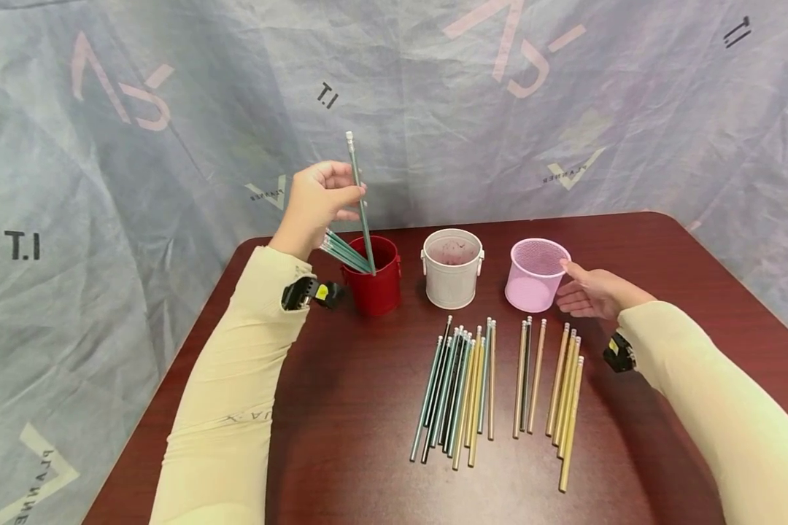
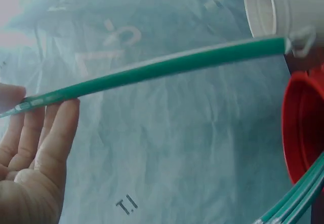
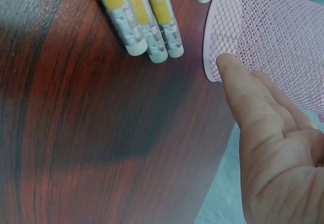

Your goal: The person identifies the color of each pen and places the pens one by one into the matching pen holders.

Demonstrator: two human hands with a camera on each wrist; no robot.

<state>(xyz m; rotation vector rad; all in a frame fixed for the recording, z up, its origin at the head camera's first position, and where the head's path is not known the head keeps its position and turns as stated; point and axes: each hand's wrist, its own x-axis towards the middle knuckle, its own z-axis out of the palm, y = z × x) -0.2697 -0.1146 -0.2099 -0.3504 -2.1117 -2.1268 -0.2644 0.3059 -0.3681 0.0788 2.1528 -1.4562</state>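
Note:
My left hand (image 1: 322,200) pinches a green pencil (image 1: 361,197) near its white eraser end, thumb against fingertips. The pencil hangs almost upright, its lower end overlapping the rim of the red bucket (image 1: 377,295) in the head view. In the left wrist view that end (image 2: 276,47) appears outside the bucket's mouth. Several green pencils (image 1: 344,253) lean inside the red bucket, erasers up. Beside the pink mesh cup (image 1: 532,292), my right hand (image 1: 594,292) has straight fingers, with the thumb (image 3: 233,77) at the rim; whether it touches is unclear.
Between the red bucket and the pink cup stands a white bucket (image 1: 452,286). Pencils in green, black and gold (image 1: 460,394) lie in a loose row on the brown table (image 1: 341,423), with several gold ones (image 1: 568,408) at the right. A printed grey cloth (image 1: 400,109) hangs behind.

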